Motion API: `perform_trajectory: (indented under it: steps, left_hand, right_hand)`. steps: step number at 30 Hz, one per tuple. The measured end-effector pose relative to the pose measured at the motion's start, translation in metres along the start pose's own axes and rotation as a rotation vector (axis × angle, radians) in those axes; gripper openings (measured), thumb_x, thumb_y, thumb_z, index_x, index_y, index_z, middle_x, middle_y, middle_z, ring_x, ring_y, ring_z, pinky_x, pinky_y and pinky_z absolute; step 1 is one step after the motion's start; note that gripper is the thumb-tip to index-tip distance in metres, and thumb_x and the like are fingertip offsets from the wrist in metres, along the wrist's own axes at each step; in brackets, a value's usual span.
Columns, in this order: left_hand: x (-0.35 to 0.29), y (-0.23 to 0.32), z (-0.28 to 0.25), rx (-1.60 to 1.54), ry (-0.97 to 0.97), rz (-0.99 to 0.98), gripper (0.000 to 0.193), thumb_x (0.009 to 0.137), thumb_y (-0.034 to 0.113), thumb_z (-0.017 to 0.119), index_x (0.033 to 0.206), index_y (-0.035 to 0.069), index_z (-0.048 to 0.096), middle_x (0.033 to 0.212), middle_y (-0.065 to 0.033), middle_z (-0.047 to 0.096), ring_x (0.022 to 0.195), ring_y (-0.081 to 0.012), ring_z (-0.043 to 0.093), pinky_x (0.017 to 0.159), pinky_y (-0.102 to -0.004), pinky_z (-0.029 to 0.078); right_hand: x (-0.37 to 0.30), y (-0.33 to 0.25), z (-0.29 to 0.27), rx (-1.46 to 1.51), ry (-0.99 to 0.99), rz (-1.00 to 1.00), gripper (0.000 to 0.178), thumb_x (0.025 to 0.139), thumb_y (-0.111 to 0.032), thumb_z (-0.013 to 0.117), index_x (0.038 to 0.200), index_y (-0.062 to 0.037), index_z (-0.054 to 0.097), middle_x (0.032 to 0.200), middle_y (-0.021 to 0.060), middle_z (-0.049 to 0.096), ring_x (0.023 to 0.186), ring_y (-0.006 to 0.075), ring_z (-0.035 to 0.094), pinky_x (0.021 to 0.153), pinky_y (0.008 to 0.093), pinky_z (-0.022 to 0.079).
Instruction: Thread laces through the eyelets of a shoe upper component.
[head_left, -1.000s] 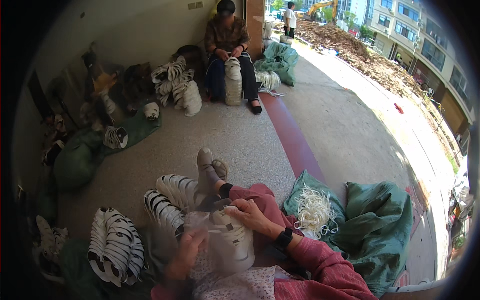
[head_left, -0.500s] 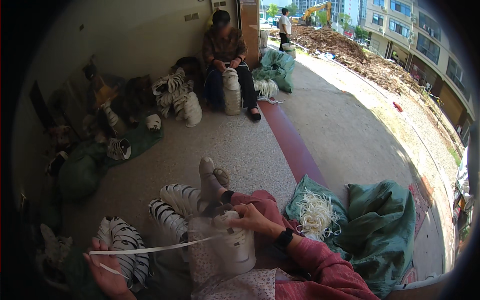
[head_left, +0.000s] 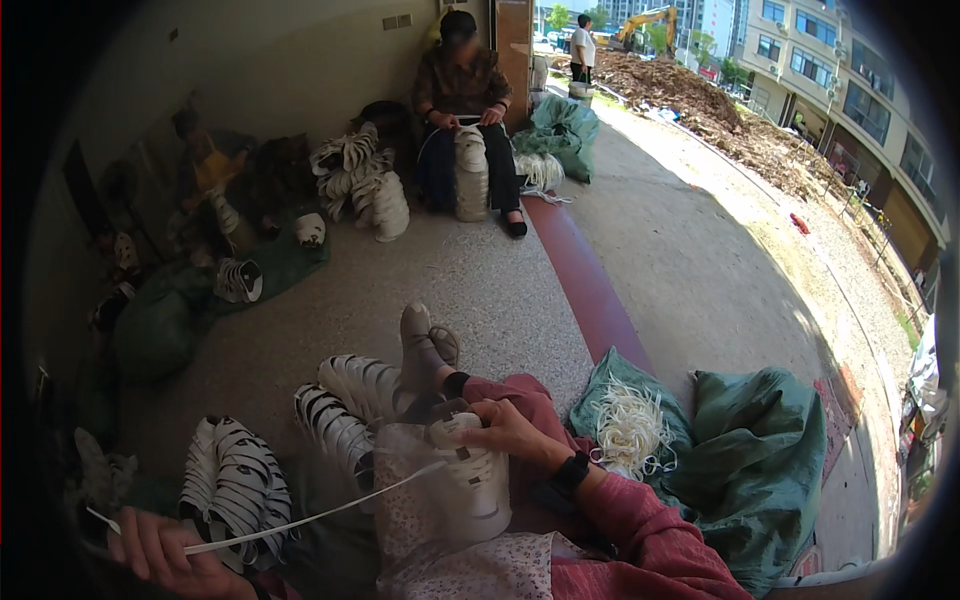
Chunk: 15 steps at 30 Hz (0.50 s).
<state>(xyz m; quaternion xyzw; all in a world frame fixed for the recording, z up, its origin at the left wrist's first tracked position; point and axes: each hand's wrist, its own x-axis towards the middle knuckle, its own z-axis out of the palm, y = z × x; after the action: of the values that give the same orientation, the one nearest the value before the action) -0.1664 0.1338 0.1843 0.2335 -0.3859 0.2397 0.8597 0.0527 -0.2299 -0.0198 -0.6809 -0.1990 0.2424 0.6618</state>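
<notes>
A white shoe upper (head_left: 478, 490) stands upright on my lap, over the patterned apron (head_left: 480, 573). At its top, my right hand (head_left: 508, 430) pinches the tongue area between thumb and fingers. From the upper's lacing area a flat white shoelace (head_left: 330, 517) runs out to the lower left. My left hand (head_left: 165, 552) is closed round this lace, its short tip sticking out beyond the fingers. Left of my lap, stacks of white shoe uppers with dark edges (head_left: 240, 480) stand on the floor, and more uppers (head_left: 335, 425) lie near my foot.
A pile of white laces (head_left: 632, 430) rests on a green sack (head_left: 765, 450) to my right. Across the floor, a seated co-worker (head_left: 465, 90) handles a lace over stacked uppers (head_left: 471, 175). Another person (head_left: 210, 160) sits at the far left beside green sacks (head_left: 165, 335).
My left hand has gone from open to closed round the lace and moved lower left. My right hand stays on the upper. The co-worker's hands have spread apart.
</notes>
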Motion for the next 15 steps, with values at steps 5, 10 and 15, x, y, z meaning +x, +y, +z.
perform_trajectory:
  steps: [5,10,15]
  left_hand:
    - [-0.010,-0.061,0.006,0.737,0.060,-0.338,0.036,0.101,0.012,0.054,0.132,-0.006,0.049,0.082,-0.0137,0.068,0.068,-0.0160,0.063,0.065,-0.0256,0.051]
    - [-0.035,-0.173,-0.055,1.207,-0.101,-0.878,0.022,0.095,0.011,0.067,0.113,-0.001,0.066,0.086,-0.0090,0.072,0.071,-0.0136,0.064,0.069,-0.0263,0.052]
    - [-0.079,-0.239,-0.123,1.427,-0.489,-0.620,0.010,0.086,0.012,0.076,0.094,0.007,0.073,0.085,-0.0077,0.068,0.077,-0.0236,0.063,0.069,-0.0344,0.050]
  right_hand:
    - [0.001,-0.002,0.005,-0.014,-0.003,0.003,0.024,0.088,-0.020,0.080,0.101,-0.0012,0.074,0.087,-0.0017,0.071,0.080,0.0043,0.060,0.069,0.0243,0.050]
    - [-0.006,-0.009,0.006,0.006,-0.014,0.035,0.024,0.088,-0.020,0.079,0.100,-0.0002,0.073,0.086,-0.0025,0.070,0.080,0.0032,0.059,0.067,0.0235,0.049]
    - [0.001,0.008,0.006,0.079,0.007,0.042,0.024,0.089,-0.018,0.077,0.101,0.0021,0.072,0.087,-0.0034,0.068,0.081,0.0030,0.058,0.067,0.0233,0.049]
